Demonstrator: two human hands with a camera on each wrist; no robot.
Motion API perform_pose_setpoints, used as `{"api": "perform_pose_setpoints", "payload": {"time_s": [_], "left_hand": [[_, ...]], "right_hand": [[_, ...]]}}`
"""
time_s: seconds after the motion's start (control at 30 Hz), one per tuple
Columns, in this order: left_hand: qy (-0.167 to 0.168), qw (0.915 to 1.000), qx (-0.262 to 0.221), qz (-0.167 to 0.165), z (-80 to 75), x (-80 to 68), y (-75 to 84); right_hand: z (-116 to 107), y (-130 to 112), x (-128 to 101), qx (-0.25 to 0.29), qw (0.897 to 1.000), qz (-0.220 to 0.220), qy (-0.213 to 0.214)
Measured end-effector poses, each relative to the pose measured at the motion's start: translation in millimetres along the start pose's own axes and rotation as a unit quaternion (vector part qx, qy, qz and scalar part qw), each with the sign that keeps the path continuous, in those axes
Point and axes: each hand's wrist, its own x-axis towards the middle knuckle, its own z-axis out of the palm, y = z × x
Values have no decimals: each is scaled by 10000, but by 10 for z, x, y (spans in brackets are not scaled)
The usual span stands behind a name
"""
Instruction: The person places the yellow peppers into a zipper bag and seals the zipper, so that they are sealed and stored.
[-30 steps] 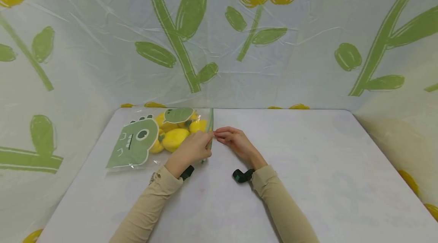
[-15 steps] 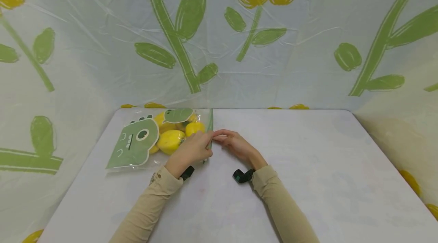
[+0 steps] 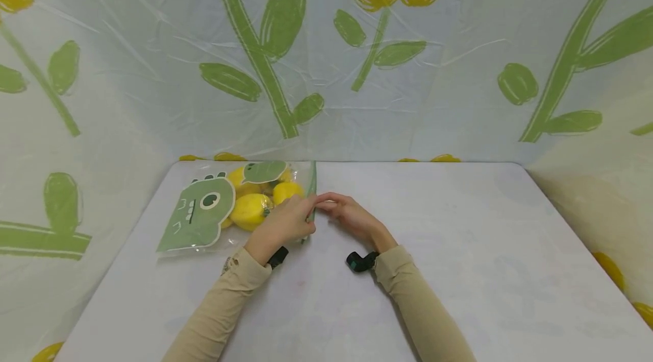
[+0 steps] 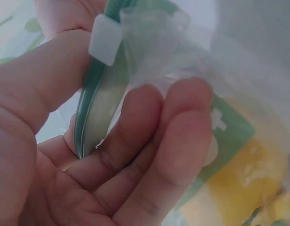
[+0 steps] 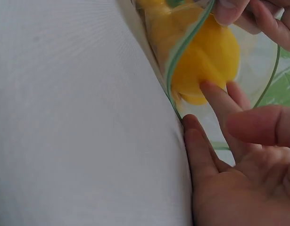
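Observation:
A clear zip bag (image 3: 204,214) with a green dinosaur print lies on the table's left half, its green-edged mouth facing right. Inside are several yellow, rounded fruit-like pieces (image 3: 250,212) with green ends. My left hand (image 3: 288,217) grips the mouth edge from above. In the left wrist view its fingers curl against the film beside the white zip slider (image 4: 105,40). My right hand (image 3: 352,216) is at the mouth from the right, fingers extended. In the right wrist view one fingertip overlaps a yellow piece (image 5: 206,56) through the parted opening, and the lower fingers lie by the tabletop.
The white table (image 3: 484,248) stretches away to the right of the hands. A flower-patterned sheet (image 3: 433,113) rises behind it and at both sides. Each wrist wears a black camera mount (image 3: 361,262).
The right fingertips have moved slightly left to the bag's mouth. Yellow pieces inside the bag have shifted left. The left hand has stayed nearly in place at the edge.

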Motion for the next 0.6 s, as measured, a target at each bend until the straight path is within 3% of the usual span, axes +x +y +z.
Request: {"api": "perform_pose_setpoints", "payload": {"time_s": [0.17,0.4,0.6], "left_hand": [[12,10000,31,-3,-16,-13,-11],[41,10000,-38,-23,-32,-17,1],[143,9997,-129,133,-25,0,-21]], "right_hand": [[23,1,3,594,9980,-74,224],[28,3,15,13,10000,-31,-58],[24,0,11,-70,9999,-54,-55]]}}
